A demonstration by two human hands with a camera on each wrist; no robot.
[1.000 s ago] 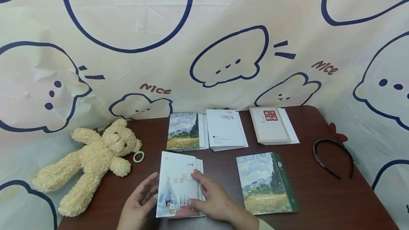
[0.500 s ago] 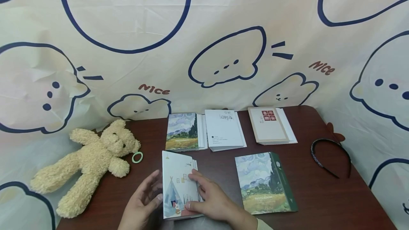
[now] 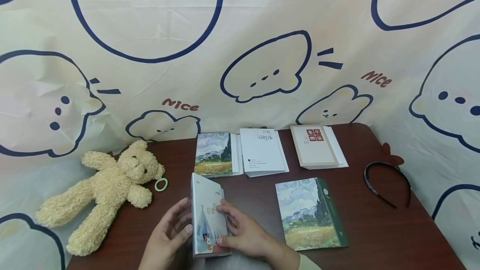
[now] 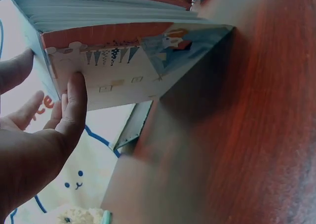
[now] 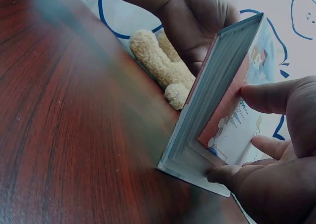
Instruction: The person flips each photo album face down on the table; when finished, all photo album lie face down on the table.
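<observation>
A small white photo album with a blue tent picture stands tilted at the table's front. Its bottom edge shows clear sleeve pages in both wrist views. My right hand grips its right side, thumb on the illustrated cover; in the right wrist view my right hand's thumb presses near the red strip. Beside the album's left edge, my left hand has loosely bent fingers, close against it. The left wrist view has my left hand with its fingertips at the album; exact contact is hard to judge.
A green-spined landscape album lies on the right. Behind stand another landscape album, a white album and a beige album. A teddy bear and pale green ring lie left; a black headband lies far right.
The album held by my right hand has tipped more steeply, so its cover looks narrower. My right hand has shifted slightly left with it. The left hand has moved slightly right, beside the album.
</observation>
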